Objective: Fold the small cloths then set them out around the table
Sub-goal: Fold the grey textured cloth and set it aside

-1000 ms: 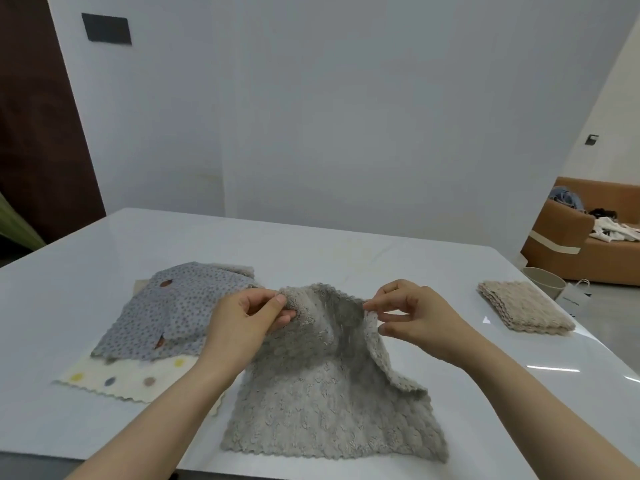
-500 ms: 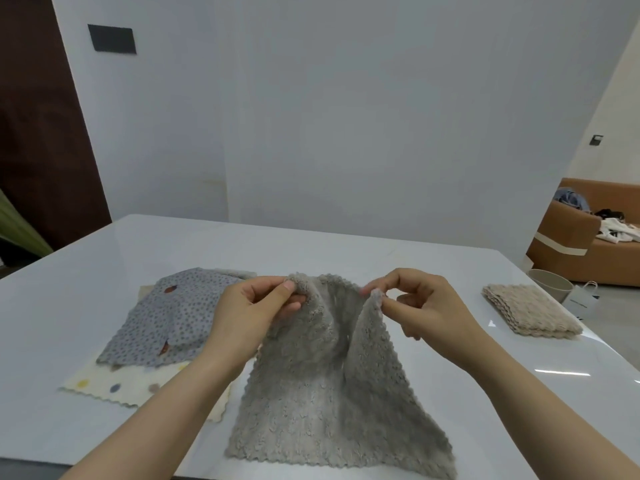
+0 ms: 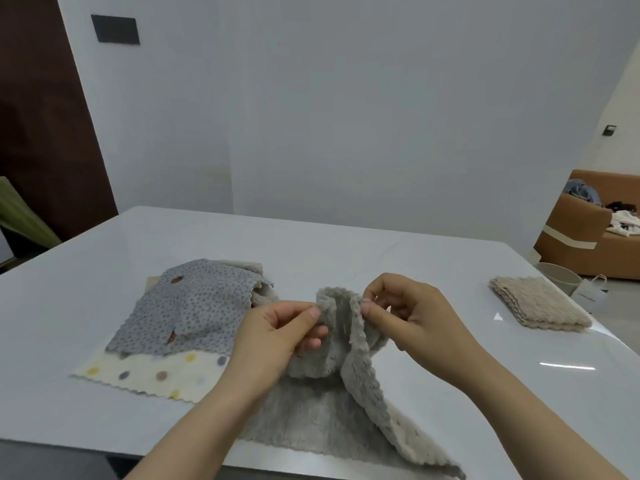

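A fluffy grey cloth (image 3: pixel 322 420) lies at the table's near edge with its far edge lifted off the surface. My left hand (image 3: pixel 273 344) pinches that raised edge on the left, thumb on top. My right hand (image 3: pixel 415 320) pinches it on the right, and the two pinches sit close together so the cloth bunches between them. To the left lies a pile of flat cloths: a grey dotted cloth (image 3: pixel 190 310) on top of a cream cloth (image 3: pixel 152 375) with coloured dots. A folded beige cloth (image 3: pixel 536 308) rests near the table's right edge.
The white glossy table (image 3: pixel 346 251) stretches back to a white wall. A brown sofa (image 3: pixel 588 244) with clothes on it, a pale bucket (image 3: pixel 561 277) and a small bag stand on the floor at the right. A green chair (image 3: pixel 24 216) is at the left.
Both hands have brought the grey cloth's lifted edge closer together, so the cloth now bunches into a fold between them. The view has tilted slightly downward.
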Motion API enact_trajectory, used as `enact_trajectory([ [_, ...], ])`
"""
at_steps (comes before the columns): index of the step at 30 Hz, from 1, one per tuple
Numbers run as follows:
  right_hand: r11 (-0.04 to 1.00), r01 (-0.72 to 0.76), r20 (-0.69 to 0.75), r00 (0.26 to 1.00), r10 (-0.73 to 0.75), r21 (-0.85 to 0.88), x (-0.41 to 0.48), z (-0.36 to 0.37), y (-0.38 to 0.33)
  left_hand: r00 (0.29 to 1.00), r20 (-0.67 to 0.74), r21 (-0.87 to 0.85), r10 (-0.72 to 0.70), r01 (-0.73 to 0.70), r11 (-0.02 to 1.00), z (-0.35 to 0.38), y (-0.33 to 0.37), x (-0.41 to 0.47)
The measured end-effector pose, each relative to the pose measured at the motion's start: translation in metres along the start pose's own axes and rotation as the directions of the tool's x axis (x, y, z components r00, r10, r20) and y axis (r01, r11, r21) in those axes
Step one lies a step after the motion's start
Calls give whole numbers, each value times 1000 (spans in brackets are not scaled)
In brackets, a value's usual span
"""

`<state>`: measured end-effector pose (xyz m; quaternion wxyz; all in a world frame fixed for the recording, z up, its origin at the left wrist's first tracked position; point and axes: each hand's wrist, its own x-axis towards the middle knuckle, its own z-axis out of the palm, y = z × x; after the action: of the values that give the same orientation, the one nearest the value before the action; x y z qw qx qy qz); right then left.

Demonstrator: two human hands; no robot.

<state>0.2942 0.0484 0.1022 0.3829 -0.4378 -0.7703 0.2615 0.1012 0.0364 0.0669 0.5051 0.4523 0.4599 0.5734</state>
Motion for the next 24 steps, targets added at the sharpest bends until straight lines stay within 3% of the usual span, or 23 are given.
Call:
enact_trajectory([
  [3,993,9,-2,1000,-9,-114,-4,4,4,995,-89,129,42,-31,991,3,-10,-7],
  [9,957,38,24,999,-33,-289,-11,15,5,992,-122,84,34,-24,996,0,-19,-20],
  [18,996,-1,-13,1000,-1,-94,-19,34,6,989,-132,91,70,-58,994,-6,-20,-39],
  [24,998,7,-15,1000,-8,-67,-20,40,2,985,-111,155,135,-117,981,-5,-15,-43],
])
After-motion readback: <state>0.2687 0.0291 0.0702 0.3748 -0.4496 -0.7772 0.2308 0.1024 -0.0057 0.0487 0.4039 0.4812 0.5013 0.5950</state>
